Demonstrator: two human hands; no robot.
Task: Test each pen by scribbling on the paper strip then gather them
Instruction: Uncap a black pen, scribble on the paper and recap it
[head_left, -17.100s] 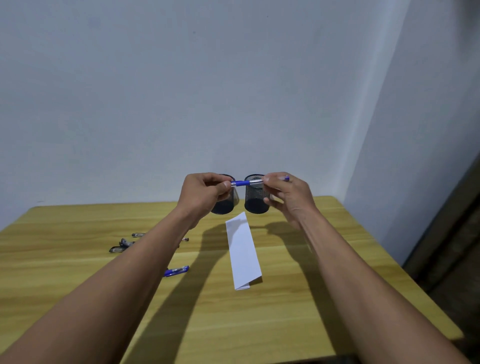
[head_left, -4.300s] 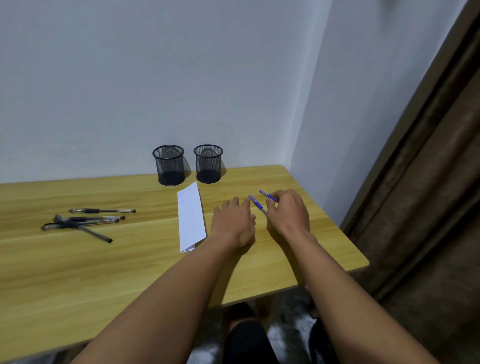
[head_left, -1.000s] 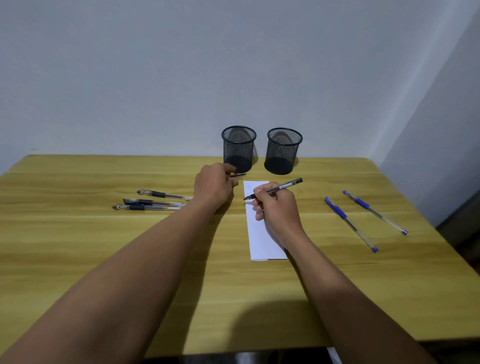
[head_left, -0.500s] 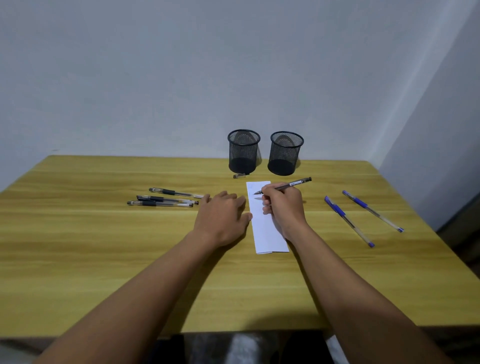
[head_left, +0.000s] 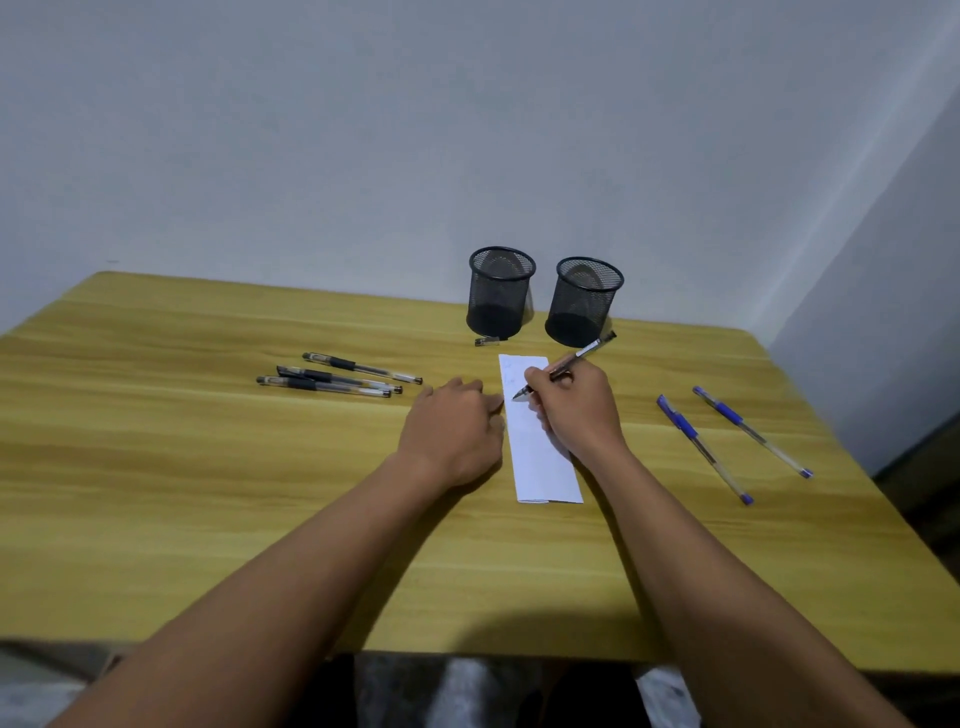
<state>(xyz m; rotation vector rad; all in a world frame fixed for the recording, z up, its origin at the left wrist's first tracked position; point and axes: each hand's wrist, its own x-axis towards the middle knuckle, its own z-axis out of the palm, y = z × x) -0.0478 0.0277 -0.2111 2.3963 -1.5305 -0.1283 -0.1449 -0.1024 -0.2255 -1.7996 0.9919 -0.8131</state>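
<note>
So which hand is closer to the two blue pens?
The right. The right hand, holding a black pen on the paper strip, has the blue pens to its right; the left hand rests at the strip's other side, farther away.

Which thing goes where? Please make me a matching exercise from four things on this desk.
Things:
1. uncapped black pen
2. two blue pens
3. three black pens
4. pen cap

Places:
A. lying right of the paper strip
B. at the foot of the left mesh cup
C. held in the right hand, tip on the strip
D. lying left of the left hand

Pairs: 1-C, 2-A, 3-D, 4-B.
</note>
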